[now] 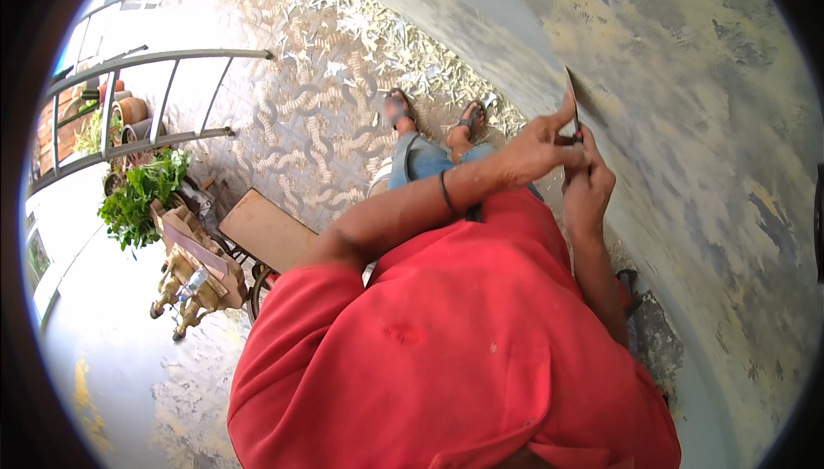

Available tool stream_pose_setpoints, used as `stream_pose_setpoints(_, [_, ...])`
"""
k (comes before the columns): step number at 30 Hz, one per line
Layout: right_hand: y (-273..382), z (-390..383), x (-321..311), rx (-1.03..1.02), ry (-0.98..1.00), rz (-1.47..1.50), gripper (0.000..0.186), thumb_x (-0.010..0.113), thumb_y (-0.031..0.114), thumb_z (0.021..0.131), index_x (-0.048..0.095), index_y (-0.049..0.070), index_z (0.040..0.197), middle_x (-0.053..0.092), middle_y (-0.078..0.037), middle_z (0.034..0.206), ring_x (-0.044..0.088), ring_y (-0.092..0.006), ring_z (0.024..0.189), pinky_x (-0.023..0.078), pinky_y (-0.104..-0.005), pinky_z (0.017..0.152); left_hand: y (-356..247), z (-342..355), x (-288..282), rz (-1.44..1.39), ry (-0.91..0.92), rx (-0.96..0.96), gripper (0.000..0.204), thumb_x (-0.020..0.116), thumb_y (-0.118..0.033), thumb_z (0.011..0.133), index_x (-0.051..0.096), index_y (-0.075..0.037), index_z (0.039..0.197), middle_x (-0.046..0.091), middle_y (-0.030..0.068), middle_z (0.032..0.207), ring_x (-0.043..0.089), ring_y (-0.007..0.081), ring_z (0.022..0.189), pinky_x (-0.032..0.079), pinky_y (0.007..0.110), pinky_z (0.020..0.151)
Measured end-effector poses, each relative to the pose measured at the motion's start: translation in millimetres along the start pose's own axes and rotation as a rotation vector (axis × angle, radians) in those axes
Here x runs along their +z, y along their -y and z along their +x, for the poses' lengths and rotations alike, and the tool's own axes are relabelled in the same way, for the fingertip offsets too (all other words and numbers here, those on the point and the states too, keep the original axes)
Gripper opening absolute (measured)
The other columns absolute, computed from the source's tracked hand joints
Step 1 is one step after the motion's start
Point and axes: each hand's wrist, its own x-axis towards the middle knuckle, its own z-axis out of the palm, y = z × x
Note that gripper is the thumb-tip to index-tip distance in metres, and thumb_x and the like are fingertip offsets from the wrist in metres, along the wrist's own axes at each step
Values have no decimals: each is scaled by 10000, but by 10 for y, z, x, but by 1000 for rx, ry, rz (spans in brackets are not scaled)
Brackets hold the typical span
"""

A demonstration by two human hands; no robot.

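Observation:
A thin metal scraper (575,100) is held against the patchy grey and cream wall (687,108) on my right, its blade standing nearly edge-on to my view. My left hand (549,147) is closed on it, with fingers along the blade. My right hand (586,186) wraps round its lower part, just below the left, so much of the handle is hidden. My sandalled feet stand on a patterned paved floor (300,126) beside pale flakes (378,14) strewn along the foot of the wall.
Curved metal railings (176,54) at upper left, with potted plants (137,194) behind and below. A tan board (266,229) on a wheeled frame and a heap of brown items with figurines (180,289) stand at my left.

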Motion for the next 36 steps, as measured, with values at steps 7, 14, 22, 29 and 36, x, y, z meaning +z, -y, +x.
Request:
stream_pose_setpoints(7, [187, -73, 70, 70, -16, -100, 394, 478, 31, 1073, 570, -56, 1446, 613, -14, 840, 493, -52, 743, 411, -235, 650, -67, -61, -10, 67, -9, -15, 1018, 693, -99, 962, -32, 4, 1669, 637, 168, 1222, 620, 213, 1194, 495, 307, 1046])
stream_pose_setpoints(14, [115, -23, 69, -37, 32, -267, 399, 469, 11, 1049, 558, -83, 1426, 667, -121, 844, 609, -153, 788, 504, -299, 759, -5, -41, -158, -129, -1, -54, 969, 674, -60, 971, 21, -50, 1686, 653, 132, 1224, 647, 165, 1128, 530, 315, 1024])
stream_pose_setpoints(22, [233, -79, 152, 170, 29, 16, 417, 481, 89, 1089, 552, -15, 1487, 574, -20, 764, 527, -57, 629, 438, -237, 562, -16, 9, -102, -123, -46, -35, 790, 640, -97, 1030, 191, -101, 1680, 630, 78, 1218, 649, 160, 1098, 573, 332, 1010])
stream_pose_setpoints(29, [493, -92, 75, 273, 13, 215, 414, 511, 137, 1101, 562, 25, 1496, 513, 45, 748, 378, -14, 534, 288, -207, 420, 133, 70, -8, -117, -150, -33, 700, 626, -189, 1072, 258, -107, 1662, 661, 88, 1163, 663, 167, 1047, 639, 337, 863])
stream_pose_setpoints(36, [357, -75, 164, 207, -18, 115, 408, 474, 103, 1103, 567, 32, 1494, 561, 39, 786, 410, -4, 588, 327, -196, 473, 258, 147, -7, -109, -195, -43, 665, 624, -179, 1073, 305, -146, 1656, 689, 71, 1060, 677, 153, 941, 639, 324, 746])
